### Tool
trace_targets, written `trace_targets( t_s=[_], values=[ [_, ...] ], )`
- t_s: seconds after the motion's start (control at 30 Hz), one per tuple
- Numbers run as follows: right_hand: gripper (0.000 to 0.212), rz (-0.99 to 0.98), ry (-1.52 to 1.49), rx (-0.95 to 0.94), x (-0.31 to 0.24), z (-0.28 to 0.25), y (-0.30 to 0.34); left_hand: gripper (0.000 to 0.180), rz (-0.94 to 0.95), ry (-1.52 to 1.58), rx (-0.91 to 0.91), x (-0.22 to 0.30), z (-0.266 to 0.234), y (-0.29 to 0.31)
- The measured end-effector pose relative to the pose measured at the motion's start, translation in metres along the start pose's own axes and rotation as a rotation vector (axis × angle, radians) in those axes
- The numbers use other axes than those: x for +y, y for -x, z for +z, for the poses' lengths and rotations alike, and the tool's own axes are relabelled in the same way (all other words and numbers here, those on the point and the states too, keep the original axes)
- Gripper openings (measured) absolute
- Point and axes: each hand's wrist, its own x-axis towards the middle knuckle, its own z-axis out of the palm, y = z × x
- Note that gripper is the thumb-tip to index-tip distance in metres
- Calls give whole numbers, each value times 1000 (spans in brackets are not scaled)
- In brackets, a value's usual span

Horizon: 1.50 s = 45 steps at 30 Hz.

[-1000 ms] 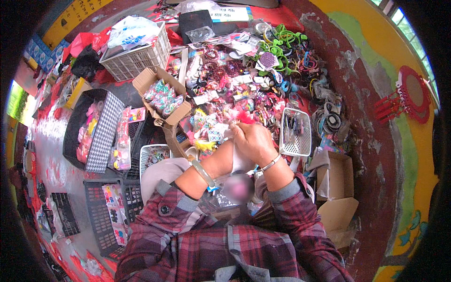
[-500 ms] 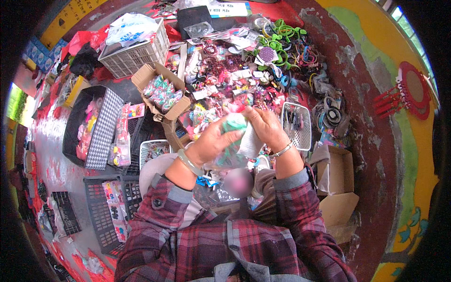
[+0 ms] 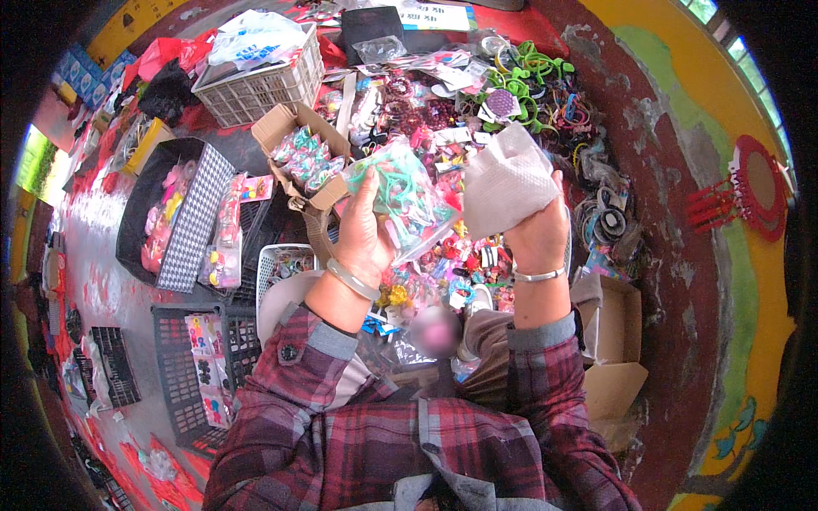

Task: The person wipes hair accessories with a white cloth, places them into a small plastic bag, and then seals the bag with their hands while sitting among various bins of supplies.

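Note:
My left hand grips a clear plastic bag of green, white and pink pieces, too small to name. The bag tilts outward, above a spread of hair accessories. In my right hand is a crumpled whitish textured sheet, maybe paper or thin wrap; it hides most of those fingers. Bag and sheet are apart, raised in front of me. Just left of the bag, an open cardboard box contains several similar small packets.
Green headbands lie at the far right of the pile. To the left stand a houndstooth box, a black crate and a pale crate. An open cardboard carton sits by my right arm, near the wall.
My hands have moved apart, the left one leftward with the bag and the right one rightward with the sheet. Before, they were close together, with bag and sheet between them.

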Motion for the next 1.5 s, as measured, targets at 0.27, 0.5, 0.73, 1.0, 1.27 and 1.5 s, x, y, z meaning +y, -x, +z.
trace_targets(
  t_s=[0.27, 0.5, 0.73, 1.0, 1.27, 1.5],
  values=[
    [45, -657, 1861, -334, 76, 0, 17, 37, -95, -2, -27, -24, 8, 14],
    [44, -570, 1983, -565, 92, 18, 42, 48, -101, 5, 34, -1, 0, 2],
    [39, -422, 1522, -666, 97, 18, 50, 47, 32, 124, 73, 30, 4, 2],
    [56, 267, -144, 73, 35, -5, 12, 42, 209, 179, -34, 34, 15, 3],
    [56, 314, -356, -67, 49, 19, 21, 45, 275, 47, -87, 16, 21, 6],
    [38, 224, -259, 70, 61, 12, 16, 47, 308, 0, -103, 10, 29, 9]
  ],
)
